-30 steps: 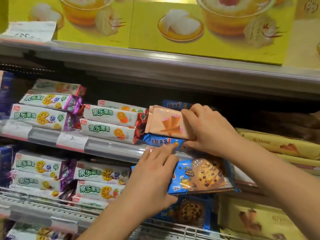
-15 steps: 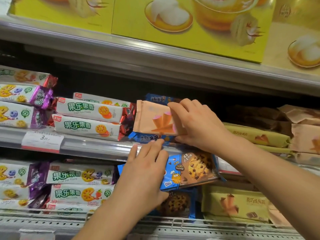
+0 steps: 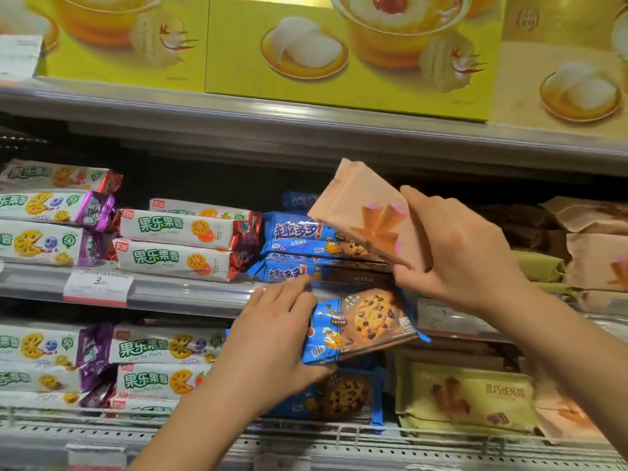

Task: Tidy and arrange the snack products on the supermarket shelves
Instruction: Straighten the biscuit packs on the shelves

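Right hand (image 3: 465, 253): fingers and thumb pinching tilted pink wafer pack (image 3: 367, 212), lifted above shelf.
Left hand (image 3: 272, 341): fingers curled round blue chocolate-chip cookie pack (image 3: 367, 321).

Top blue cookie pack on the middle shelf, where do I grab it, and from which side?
Pinch the top blue cookie pack at its front-left end, coming straight in from the aisle. It lies flat on a second pack, and the pink pack in the right hand covers its right end.

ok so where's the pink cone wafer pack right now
Head view, right of centre: the right hand holds the pink wafer pack tilted above the blue cookie packs on the middle shelf.
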Available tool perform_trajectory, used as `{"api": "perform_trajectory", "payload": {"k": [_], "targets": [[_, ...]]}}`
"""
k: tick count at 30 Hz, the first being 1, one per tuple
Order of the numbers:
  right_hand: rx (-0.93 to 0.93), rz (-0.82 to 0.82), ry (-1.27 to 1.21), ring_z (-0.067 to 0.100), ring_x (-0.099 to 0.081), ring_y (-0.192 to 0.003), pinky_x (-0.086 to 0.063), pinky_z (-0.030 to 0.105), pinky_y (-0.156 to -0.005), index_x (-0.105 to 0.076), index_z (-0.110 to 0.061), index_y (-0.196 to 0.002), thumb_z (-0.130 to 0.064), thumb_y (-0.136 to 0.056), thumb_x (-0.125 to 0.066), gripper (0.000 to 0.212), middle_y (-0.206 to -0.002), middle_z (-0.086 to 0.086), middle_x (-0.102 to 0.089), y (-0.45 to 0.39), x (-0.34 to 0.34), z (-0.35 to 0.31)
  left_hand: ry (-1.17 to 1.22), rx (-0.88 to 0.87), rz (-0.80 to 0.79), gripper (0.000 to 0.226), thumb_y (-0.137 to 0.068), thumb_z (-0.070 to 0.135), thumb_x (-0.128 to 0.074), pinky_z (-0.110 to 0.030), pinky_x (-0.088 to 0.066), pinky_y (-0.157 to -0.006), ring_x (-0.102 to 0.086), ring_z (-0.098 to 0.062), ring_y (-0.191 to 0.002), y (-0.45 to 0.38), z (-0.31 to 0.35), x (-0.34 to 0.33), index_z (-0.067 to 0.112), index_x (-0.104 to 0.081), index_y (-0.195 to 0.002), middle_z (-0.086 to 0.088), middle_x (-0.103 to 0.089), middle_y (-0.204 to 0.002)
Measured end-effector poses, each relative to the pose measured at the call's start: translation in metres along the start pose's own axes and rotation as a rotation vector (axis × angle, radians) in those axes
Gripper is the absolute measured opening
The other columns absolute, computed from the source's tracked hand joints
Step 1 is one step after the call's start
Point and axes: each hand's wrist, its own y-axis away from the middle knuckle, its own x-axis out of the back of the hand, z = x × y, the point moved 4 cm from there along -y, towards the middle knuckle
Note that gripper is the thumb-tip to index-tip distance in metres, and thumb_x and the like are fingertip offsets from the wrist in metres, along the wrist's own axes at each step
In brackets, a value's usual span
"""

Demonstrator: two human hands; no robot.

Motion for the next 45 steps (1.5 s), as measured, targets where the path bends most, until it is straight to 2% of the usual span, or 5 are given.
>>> {"api": "perform_trajectory", "payload": {"k": [6, 15, 25, 35, 45], "targets": [[-0.130, -0.066, 0.008, 0.027, -0.058, -0.085, -0.041, 0.033, -0.062, -0.037, -0.009, -0.149, -0.061, -0.074, -0.062, 0.095, -0.108, 0.010, -0.063, 0.044, -0.002, 0.054, 0.024, 0.040, -0.095, 0.084, -0.061, 0.086, -0.052, -0.032, -0.051, -0.097, -0.045, -0.009, -0.137, 0.003, -0.002, 0.013, 0.036, -0.052, -0.128, 0.017, -0.038, -0.157], [-0.309, 0.017, 0.070, 0.037, -0.066, -0.085, -0.030, 0.029, -0.060, -0.050, -0.005, -0.142, -0.050, -0.070, -0.082, 0.091, -0.104, 0.017, -0.070, 0.074, -0.016, 0.106, -0.017, 0.089, 0.035, 0.114, -0.050, 0.104, -0.040, -0.022, -0.042, -0.068, -0.066, -0.017, -0.104, -0.055, -0.001, 0.059, 0.032, -0.049, -0.138, 0.010, -0.068, -0.122], [-0.359, 0.021, 0.039, 0.035, -0.067, -0.093, -0.045, 0.036, -0.069, -0.049, -0.010, -0.144, -0.057, -0.071, -0.079, 0.092, -0.110, 0.011, -0.071, 0.088, -0.026, 0.121, -0.543, -0.254, -0.013, 0.098, -0.074, 0.089, -0.037, -0.038, -0.046, -0.073, -0.060, -0.024, -0.090, -0.135, -0.014, 0.031, 0.023, -0.041, -0.146, -0.002, -0.061, -0.109], [-0.368, 0.005, 0.045, 0.034, -0.067, -0.095, -0.047, 0.035, -0.067, -0.049, -0.011, -0.144, -0.058, -0.070, -0.081, 0.093, -0.112, 0.011, -0.071, 0.089, -0.025, 0.121, -0.215, -0.048, -0.163, 0.084, -0.086, 0.084, -0.017, -0.039, -0.032, -0.109, -0.039, -0.015, -0.129, -0.128, -0.038, 0.008, 0.037, -0.021, -0.156, 0.005, -0.043, -0.146], [-0.347, 0.004, 0.062, 0.031, -0.066, -0.094, -0.044, 0.032, -0.066, -0.048, -0.012, -0.145, -0.058, -0.071, -0.080, 0.093, -0.111, 0.008, -0.071, 0.088, -0.026, 0.121, -0.221, -0.056, -0.145, 0.075, -0.086, 0.067, -0.059, -0.034, -0.032, -0.112, -0.040, -0.011, -0.131, -0.131, -0.037, 0.023, 0.035, -0.037, -0.150, 0.009, -0.045, -0.146]]}}
